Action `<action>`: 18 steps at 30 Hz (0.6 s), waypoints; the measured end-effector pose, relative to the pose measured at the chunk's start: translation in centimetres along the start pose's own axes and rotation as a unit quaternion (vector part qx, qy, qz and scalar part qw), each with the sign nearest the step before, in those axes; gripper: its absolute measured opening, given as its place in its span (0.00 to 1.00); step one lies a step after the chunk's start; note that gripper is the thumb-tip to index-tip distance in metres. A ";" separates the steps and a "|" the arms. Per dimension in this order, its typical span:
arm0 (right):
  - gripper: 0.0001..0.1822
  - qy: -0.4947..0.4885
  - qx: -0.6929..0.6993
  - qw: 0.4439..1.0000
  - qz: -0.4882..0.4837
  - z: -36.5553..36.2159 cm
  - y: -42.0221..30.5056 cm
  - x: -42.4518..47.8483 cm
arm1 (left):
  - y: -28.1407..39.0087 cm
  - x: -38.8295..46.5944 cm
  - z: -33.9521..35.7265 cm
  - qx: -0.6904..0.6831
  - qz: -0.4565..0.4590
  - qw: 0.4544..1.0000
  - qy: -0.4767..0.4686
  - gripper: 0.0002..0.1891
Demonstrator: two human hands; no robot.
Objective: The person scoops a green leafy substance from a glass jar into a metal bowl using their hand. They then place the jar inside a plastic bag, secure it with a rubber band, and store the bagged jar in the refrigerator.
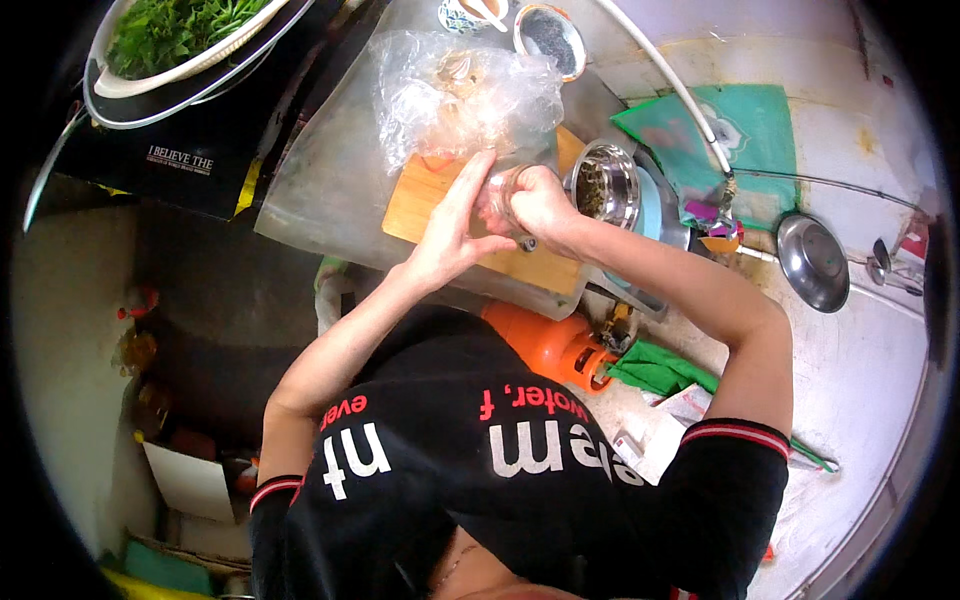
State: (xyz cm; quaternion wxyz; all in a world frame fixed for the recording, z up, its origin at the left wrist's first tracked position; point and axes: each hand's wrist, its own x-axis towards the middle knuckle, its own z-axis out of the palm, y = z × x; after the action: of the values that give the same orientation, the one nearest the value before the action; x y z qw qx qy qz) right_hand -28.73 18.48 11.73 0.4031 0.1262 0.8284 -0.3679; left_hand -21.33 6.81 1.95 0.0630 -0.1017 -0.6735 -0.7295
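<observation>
A clear jar or similar see-through container with pinkish contents is between my hands, above a wooden cutting board. My left hand spans its left side, thumb and fingers spread around it. Curled fingers of my right hand grip its right end, hiding part of it. Just beyond the hands, a crumpled clear plastic bag lies partly over the board. To the right, a steel bowl holds small brownish pieces.
A patterned cup with a white spoon and a bowl of dark contents stand at the back. Leafy greens fill a basket at upper left. An orange gas cylinder is below the table; a steel pan lid or bowl is at right.
</observation>
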 end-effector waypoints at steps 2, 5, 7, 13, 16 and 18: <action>0.09 0.017 -0.049 0.999 -0.008 0.1 1.3 1.5 | -0.1 0.0 0.1 0.003 0.007 1.000 0.007 0.57; 0.11 -0.040 -0.008 0.999 0.006 -0.8 0.0 0.8 | 0.0 0.1 -0.2 0.009 -0.006 1.000 -0.004 0.57; 0.14 -0.125 0.072 0.989 0.028 -2.2 -1.3 -0.3 | 0.3 0.3 -0.4 0.009 -0.009 1.000 -0.005 0.56; 0.24 -0.194 0.176 0.965 0.006 -3.4 -1.1 -1.2 | 0.0 0.1 -0.9 -0.034 -0.044 0.998 0.017 0.52; 0.28 -0.187 0.190 0.963 0.033 -3.0 -1.4 -1.1 | -0.2 -0.6 -0.9 -0.049 -0.056 0.997 0.014 0.50; 0.27 -0.166 0.182 0.968 0.049 -2.5 -2.1 -1.7 | -0.8 -0.8 -0.9 -0.037 -0.044 0.998 0.025 0.50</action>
State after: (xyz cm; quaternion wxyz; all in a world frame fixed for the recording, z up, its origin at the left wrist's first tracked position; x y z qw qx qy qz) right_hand -30.15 18.91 15.06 0.5232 0.1753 0.6613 -0.5081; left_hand -20.85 5.92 0.89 0.0436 -0.0561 -0.6480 -0.7583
